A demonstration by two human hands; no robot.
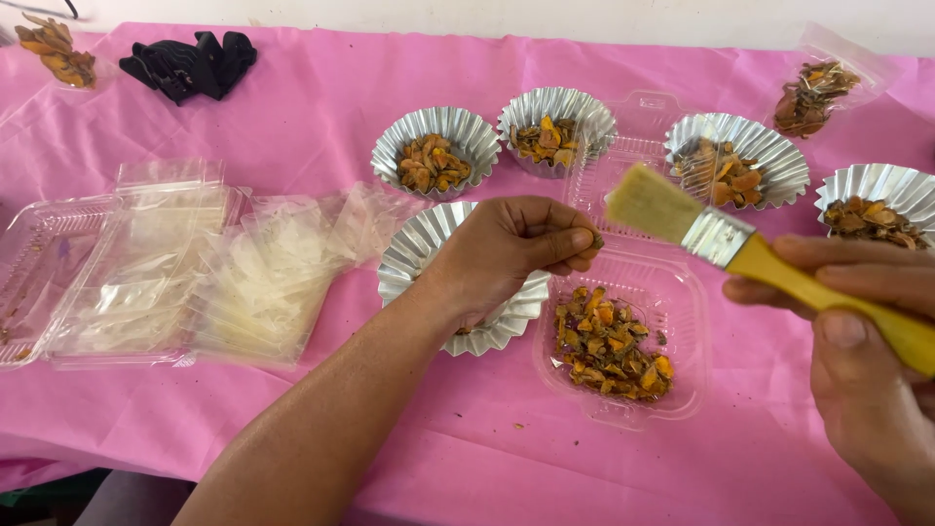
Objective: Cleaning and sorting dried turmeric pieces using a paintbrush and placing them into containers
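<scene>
My left hand [516, 248] hovers over a silver fluted foil cup [414, 255], fingertips pinched on a small dried piece that is mostly hidden. Just right of it, my right hand [857, 341] grips the yellow handle of a flat paintbrush [716, 234], bristles pointing up-left toward the pinched piece. Below both sits an open clear plastic clamshell box [672, 282] holding orange-brown dried slices [609, 341].
Several more foil cups with dried slices stand behind: [433, 151], [555, 127], [740, 161], [881, 200]. Stacks of clear plastic boxes and bags [166, 263] lie at left. A black cloth [190, 63] and small bags of dried pieces [58, 49], [813, 93] rest at the back.
</scene>
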